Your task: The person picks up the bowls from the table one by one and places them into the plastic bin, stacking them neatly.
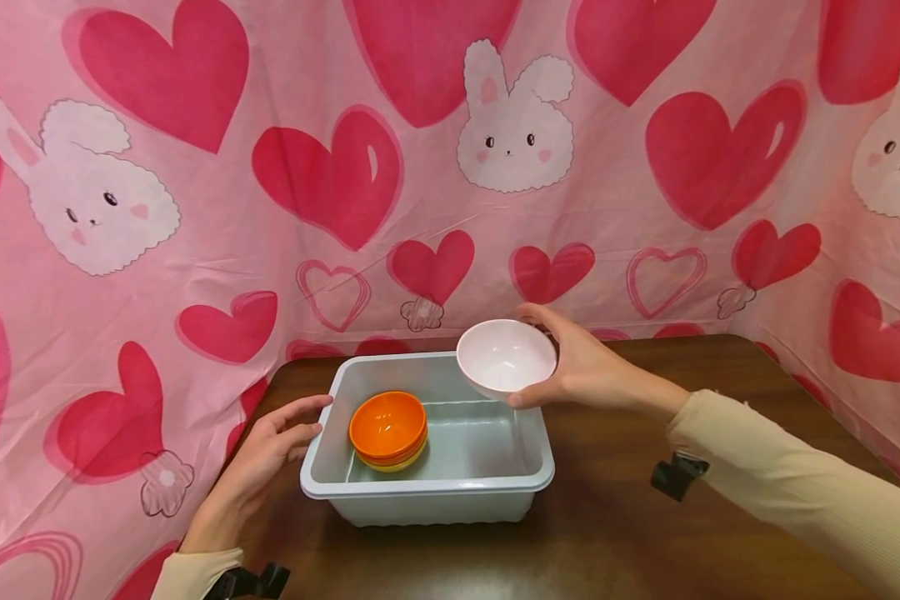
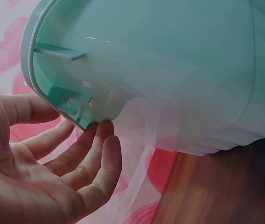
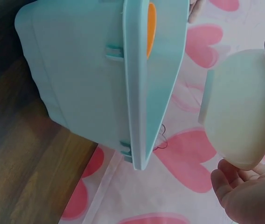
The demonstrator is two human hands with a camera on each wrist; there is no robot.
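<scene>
Held tilted above the far right corner of the tub (image 1: 429, 492), white bowl (image 1: 506, 356) in mid-air, clear of the rim. Right hand (image 1: 585, 367) clamped on the bowl, thumb at the near edge and fingers over the far edge, mouth of the bowl turned toward the camera. Seen from the right wrist, bowl (image 3: 240, 112) edge-on and pale, fingertip at its upper edge, palm (image 3: 249, 193) below, tub (image 3: 100, 79) well apart to the left.

Inside the tub, toward its left wall, orange bowl (image 1: 387, 425) nested in a yellow bowl (image 1: 401, 464), of which only a sliver of rim shows. Right half of the tub floor bare.

Left hand (image 1: 266, 454) beside the tub's left rim, fingers relaxed and spread, holding nothing; from the left wrist, fingertips (image 2: 105, 133) just touching the underside of the lip (image 2: 58, 100).

Tub on a dark wooden table (image 1: 645, 533), pink cloth (image 1: 195, 208) with hearts and rabbits hung behind and at both sides.

Likely risks: pinch on a smooth rim, with the bowl tipped this far, slipping and dropping it onto the tub edge or the table; bowl knocking the rim and jolting the tub, steadied only by light fingertips on the left; hard landing on the orange stack, tipping it.
</scene>
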